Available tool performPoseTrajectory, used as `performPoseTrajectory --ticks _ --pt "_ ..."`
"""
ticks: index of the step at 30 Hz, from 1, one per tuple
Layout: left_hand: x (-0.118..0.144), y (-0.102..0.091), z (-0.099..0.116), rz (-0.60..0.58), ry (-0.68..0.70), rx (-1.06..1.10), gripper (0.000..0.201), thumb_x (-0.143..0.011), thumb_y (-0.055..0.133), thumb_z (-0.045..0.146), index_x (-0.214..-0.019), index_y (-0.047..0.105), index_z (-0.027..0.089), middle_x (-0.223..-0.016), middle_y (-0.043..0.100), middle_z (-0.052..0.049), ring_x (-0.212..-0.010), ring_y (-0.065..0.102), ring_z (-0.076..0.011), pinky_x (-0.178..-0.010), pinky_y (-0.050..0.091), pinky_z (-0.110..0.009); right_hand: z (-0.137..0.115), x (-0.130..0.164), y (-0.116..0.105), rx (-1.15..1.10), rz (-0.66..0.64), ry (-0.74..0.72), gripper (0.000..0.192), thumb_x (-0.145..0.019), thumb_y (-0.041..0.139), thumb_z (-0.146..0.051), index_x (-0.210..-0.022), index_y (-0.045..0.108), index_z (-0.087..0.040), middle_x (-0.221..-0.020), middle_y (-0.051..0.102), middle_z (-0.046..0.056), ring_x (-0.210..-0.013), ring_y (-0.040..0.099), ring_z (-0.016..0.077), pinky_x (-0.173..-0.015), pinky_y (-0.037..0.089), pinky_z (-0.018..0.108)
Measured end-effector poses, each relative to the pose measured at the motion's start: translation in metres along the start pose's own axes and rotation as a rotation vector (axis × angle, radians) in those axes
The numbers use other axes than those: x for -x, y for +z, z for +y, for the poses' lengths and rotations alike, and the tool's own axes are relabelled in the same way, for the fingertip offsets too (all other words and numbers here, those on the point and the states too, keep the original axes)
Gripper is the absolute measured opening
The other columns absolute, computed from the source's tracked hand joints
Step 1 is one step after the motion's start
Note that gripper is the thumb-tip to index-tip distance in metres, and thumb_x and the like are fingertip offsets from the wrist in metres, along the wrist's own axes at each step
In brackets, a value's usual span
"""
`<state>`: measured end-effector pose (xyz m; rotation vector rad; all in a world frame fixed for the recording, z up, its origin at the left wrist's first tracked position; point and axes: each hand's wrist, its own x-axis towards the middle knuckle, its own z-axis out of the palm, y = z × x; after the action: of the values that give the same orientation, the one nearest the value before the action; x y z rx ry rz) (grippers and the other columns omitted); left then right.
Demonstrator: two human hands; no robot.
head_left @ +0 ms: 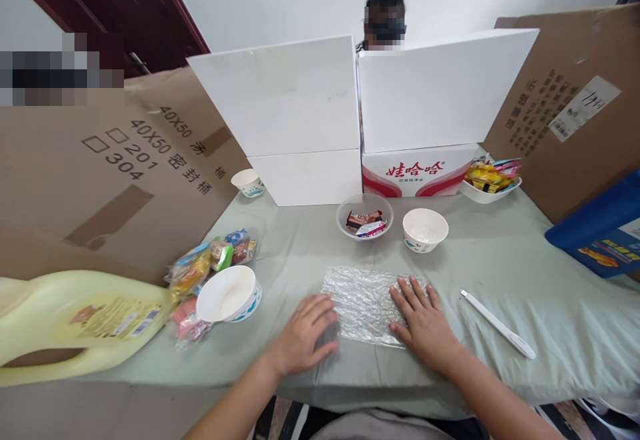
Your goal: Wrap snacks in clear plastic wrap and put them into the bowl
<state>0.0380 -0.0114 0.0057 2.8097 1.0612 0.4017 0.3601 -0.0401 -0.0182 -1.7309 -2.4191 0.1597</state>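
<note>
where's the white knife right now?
Head view: the white knife lies on the green tablecloth, right of the right hand and the plastic wrap.

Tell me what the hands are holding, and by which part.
Nothing is gripped. Left hand and right hand lie flat, pressing the crinkled clear plastic sheet at its left and right ends.

Wall: I see plain white wall behind everything.
Door: dark red-brown door at my upper left.
Bench: pale green cloth covers it.
Light: soft, even daylight.
</note>
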Motion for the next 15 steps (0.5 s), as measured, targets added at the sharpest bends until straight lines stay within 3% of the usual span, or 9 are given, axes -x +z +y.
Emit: performPoseTrajectory --ticks 4,8,11,15 --pt "0.003 -0.008 0.02 -0.032 0.106 0.094 0.026 -0.084 0.062 0.027 -0.109 0.062 0.017 -0.115 0.066 -0.01 -0.122 0.053 -0.0274 -0.101 0.048 -0.043 0.013 0.011 -0.023 -0.066 0.089 -0.045 0.053 -0.094 0.044 -0.051 -0.137 0.05 -0.02 -0.146 0.045 0.011 -0.139 0.033 0.03 -0.109 0.031 0.053" --pt "0.008 -0.003 0.013 0.055 0.157 0.054 0.021 -0.09 0.05 0.011 -0.106 0.062 0.015 -0.115 0.066 -0.01 -0.119 0.056 -0.0238 -0.097 0.053 -0.039 0.024 0.041 -0.037 -0.177 0.059 -0.2 0.042 -0.09 0.055 -0.047 -0.125 0.059 -0.024 -0.133 0.057 0.01 -0.126 0.048 0.0261 -0.103 0.041 0.044" --pt "0.011 0.002 0.007 0.094 0.163 0.041 0.021 -0.091 0.047 0.007 -0.102 0.062 0.016 -0.107 0.068 -0.008 -0.115 0.059 -0.0227 -0.095 0.054 -0.039 0.027 0.062 -0.034 -0.211 -0.015 -0.266 0.038 -0.088 0.061 -0.041 -0.123 0.06 -0.027 -0.126 0.061 0.007 -0.116 0.055 0.0245 -0.098 0.046 0.042" --pt "0.007 -0.001 0.009 0.104 0.146 0.1 0.021 -0.09 0.044 0.007 -0.1 0.059 0.017 -0.1 0.068 -0.008 -0.107 0.061 -0.0218 -0.092 0.054 -0.039 0.027 0.074 -0.023 -0.209 0.057 -0.22 0.037 -0.088 0.061 -0.038 -0.122 0.058 -0.024 -0.123 0.062 0.009 -0.114 0.057 0.0248 -0.096 0.048 0.043"
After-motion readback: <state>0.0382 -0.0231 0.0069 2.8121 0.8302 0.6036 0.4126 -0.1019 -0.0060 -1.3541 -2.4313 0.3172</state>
